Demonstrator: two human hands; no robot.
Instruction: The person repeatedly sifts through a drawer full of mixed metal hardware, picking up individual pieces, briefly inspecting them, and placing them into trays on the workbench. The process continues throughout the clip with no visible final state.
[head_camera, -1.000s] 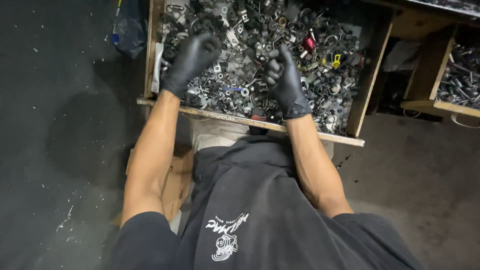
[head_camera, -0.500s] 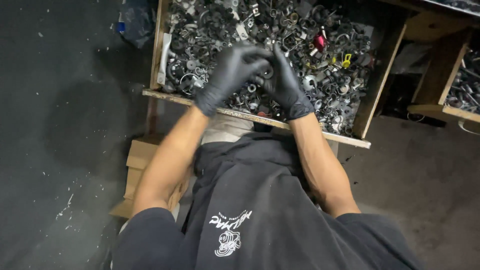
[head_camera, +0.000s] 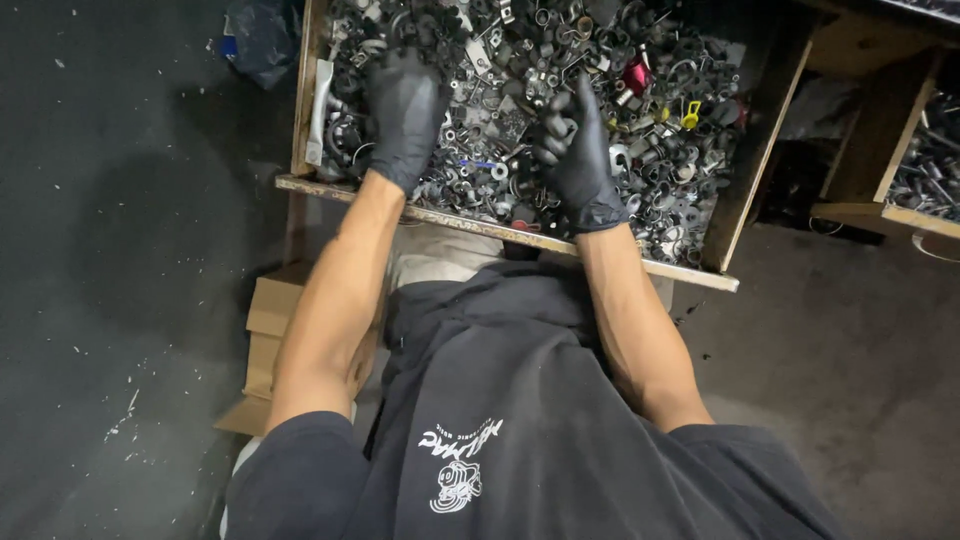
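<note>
Moved since half a second ago: left hand (head_camera: 405, 110), then meeting the right at centre, now parted to the far left of the heap; view otherwise little shifted.

Wooden drawer (head_camera: 500, 232): open, far centre, shallow, plank-walled, near rim worn. Filled wall to wall.

Second wooden drawer (head_camera: 880, 212): far right, partly in view, likewise holding metal parts.

Cardboard box (head_camera: 270, 310): near left, on dark floor, below the drawer's near-left corner.

Dark bag (head_camera: 262, 40): far left, on floor beside the drawer wall.

Heap of small metal hardware (head_camera: 500, 130): washers, rings, clips, brackets, mixed grey and black, loosely piled.

Left hand, black glove: palm down on the heap, fingers curled loosely into the parts; whether anything is gripped, cannot tell.

Right hand (head_camera: 580, 150), black glove: raised just above the heap at centre, thumb and bent fingers pinched on a small dark fitting (head_camera: 562, 128), index finger extended far.

Pale curved handle (head_camera: 318, 110): along the left inner wall, just beside the left hand.

Red part (head_camera: 636, 75): far right of centre, atop the heap.

Yellow clip (head_camera: 690, 115): right of the red part, near it.

Risks, as judged: pinched fitting dropped back and lost among like pieces, owing to a light fingertip hold; glove snagged or torn on sharp bracket edges where the left fingers dig in; parts spilled over the low near rim if swept nearward.
</note>
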